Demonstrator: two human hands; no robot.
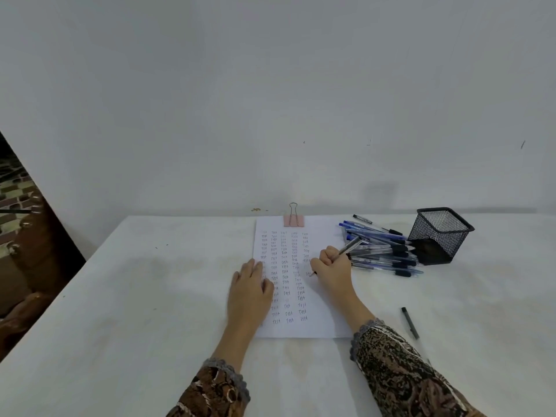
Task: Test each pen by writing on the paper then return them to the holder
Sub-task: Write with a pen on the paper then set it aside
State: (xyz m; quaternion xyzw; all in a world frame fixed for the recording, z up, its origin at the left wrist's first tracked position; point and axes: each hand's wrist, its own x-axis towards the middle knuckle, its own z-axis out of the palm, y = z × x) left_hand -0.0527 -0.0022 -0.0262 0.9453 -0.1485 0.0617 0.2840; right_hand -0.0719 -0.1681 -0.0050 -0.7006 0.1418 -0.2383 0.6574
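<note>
The left hand (251, 288) presses flat, fingers together, on the nine o'clock edge of the paper (325, 314) to steady it while the right hand (332, 267) curls its fingers tight round a pen (350, 246) to write, the mesh holder (440, 233) waiting at two o'clock

White paper (326, 322) lying flat, filled with columns of small "Test" marks. Clear-barrel pen (350, 246) gripped in right hand (332, 266), tilted, tip on paper's right column. Pile of blue and black pens (382, 251) loose right of paper, up against black mesh holder (440, 233), standing. Lone black pen (410, 322) lying apart, nearer, right of paper.
</note>
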